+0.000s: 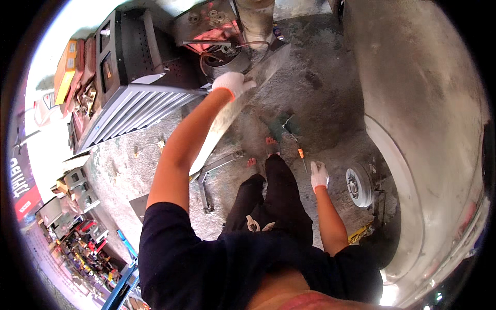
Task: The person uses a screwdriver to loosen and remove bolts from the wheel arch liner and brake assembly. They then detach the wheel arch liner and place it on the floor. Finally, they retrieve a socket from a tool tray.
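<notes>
Grey panel (243, 98) edge gripped by left hand (233, 82); right hand (319, 174) fingers loosely curled, empty.

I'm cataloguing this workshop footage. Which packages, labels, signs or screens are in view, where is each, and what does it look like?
Box: far left, on the cluttered bench beside the black machine; flat, orange and yellow.
Banner sign: left edge, lower down; red and dark with white lettering.
Small label: left edge above the banner; white with red.
No screens visible.
</notes>
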The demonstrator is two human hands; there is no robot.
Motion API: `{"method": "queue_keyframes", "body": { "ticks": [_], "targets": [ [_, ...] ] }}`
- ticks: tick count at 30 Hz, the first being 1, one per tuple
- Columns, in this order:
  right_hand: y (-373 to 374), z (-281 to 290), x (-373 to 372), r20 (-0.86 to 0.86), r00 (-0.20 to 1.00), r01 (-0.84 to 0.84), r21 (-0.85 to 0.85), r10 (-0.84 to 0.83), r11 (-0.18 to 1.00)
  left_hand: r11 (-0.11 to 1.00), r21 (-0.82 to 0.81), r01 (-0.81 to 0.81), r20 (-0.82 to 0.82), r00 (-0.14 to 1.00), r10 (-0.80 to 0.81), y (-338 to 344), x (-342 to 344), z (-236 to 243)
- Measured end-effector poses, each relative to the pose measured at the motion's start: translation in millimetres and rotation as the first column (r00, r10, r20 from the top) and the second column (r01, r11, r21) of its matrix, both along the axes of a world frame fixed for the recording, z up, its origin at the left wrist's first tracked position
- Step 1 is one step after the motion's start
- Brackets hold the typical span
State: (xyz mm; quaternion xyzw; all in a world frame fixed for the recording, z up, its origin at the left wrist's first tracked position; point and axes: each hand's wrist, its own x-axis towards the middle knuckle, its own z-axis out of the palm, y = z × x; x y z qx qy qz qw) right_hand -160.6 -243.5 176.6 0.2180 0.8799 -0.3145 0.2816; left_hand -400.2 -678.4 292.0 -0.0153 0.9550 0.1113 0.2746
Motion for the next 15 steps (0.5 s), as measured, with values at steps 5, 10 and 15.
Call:
{"method": "queue_keyframes", "body": {
  "ticks": [5,10,15],
  "targets": [
    [-76,13,-20,0.492,0.856,0.472,-0.615,-0.161,0.632,0.990,-0.062,-0.129,0.087,0.987,0.134,24,47,59],
    [-248,14,-33,0.597,0.751,0.505,-0.794,0.281,0.339,0.994,-0.071,-0.089,0.187,0.977,0.100,35,72,95],
    [-353,-66,22,0.093,0.931,-0.046,-0.930,0.354,0.364,0.983,-0.103,-0.149,0.171,0.971,0.165,44,44,103]
  ]
}}
